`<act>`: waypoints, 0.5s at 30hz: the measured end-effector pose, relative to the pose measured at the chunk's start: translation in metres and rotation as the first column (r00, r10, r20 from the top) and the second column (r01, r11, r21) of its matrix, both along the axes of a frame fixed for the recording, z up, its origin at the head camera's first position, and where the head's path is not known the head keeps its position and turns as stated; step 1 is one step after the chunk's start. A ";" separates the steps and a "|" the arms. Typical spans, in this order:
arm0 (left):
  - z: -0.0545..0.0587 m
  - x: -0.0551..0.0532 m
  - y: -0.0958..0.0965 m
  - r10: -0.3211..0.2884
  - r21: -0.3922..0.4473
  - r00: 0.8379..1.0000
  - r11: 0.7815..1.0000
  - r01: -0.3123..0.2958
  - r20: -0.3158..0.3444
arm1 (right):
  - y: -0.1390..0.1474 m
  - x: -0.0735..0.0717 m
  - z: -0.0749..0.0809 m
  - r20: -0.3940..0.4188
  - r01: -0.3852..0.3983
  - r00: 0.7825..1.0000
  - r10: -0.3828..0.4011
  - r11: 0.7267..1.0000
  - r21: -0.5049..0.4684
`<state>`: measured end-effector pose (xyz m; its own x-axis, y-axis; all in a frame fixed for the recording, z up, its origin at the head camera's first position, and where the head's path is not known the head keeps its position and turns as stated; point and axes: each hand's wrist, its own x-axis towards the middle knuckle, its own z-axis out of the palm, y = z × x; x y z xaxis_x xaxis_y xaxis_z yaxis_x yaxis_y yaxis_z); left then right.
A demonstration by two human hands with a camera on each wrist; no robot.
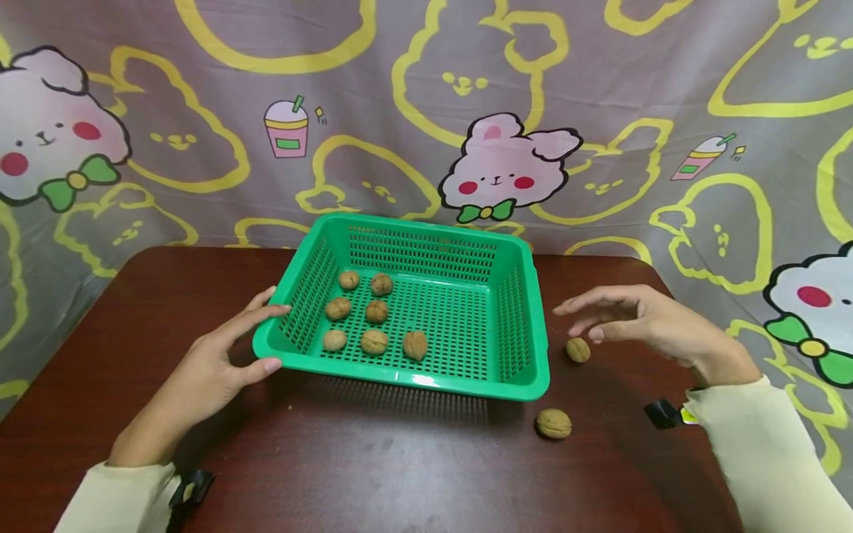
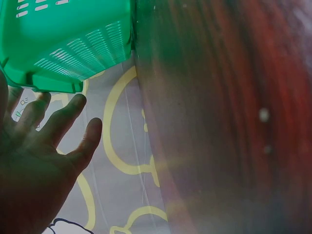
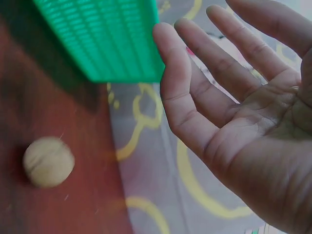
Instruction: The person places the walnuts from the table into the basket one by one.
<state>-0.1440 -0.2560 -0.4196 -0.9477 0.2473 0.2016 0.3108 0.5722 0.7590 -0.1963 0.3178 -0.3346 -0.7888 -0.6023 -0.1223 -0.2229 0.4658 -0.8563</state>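
Observation:
A green plastic basket (image 1: 466, 385) with slotted walls stands on the table, several walnuts (image 1: 377, 312) lying on the left part of its floor. At its left side, my left hand (image 1: 216, 359) touches the rim with fairly straight, spread fingers; the thumb is by the near left corner. In the left wrist view, the fingertips (image 2: 78, 101) are close to the rim. Right of the basket, my right hand (image 1: 640, 322) hovers with loosely bent fingers and holds nothing. Just below it a walnut (image 1: 577, 350) lies on the table. Another walnut (image 1: 554, 423) sits nearer the front.
The dark reddish-brown table (image 1: 373, 466) has a glossy top. Behind and beside it hangs a grey cloth (image 1: 373, 111) with yellow outlines and cartoon rabbits. Black straps (image 1: 663, 414) show at both wrists, beside pale sleeves (image 1: 766, 444).

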 end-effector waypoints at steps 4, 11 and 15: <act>0.002 0.000 0.000 -0.005 0.002 1.000 1.000 0.005 0.011 | 0.020 0.009 -0.017 0.032 0.015 0.999 -0.014 0.999 -0.046; 0.002 0.002 -0.001 -0.010 0.015 1.000 1.000 0.010 0.018 | 0.045 0.013 -0.046 0.056 0.053 0.997 -0.050 0.997 -0.060; 0.001 0.001 0.000 -0.011 0.019 1.000 1.000 0.011 -0.002 | 0.051 0.011 -0.057 0.073 0.076 0.995 -0.074 0.997 -0.015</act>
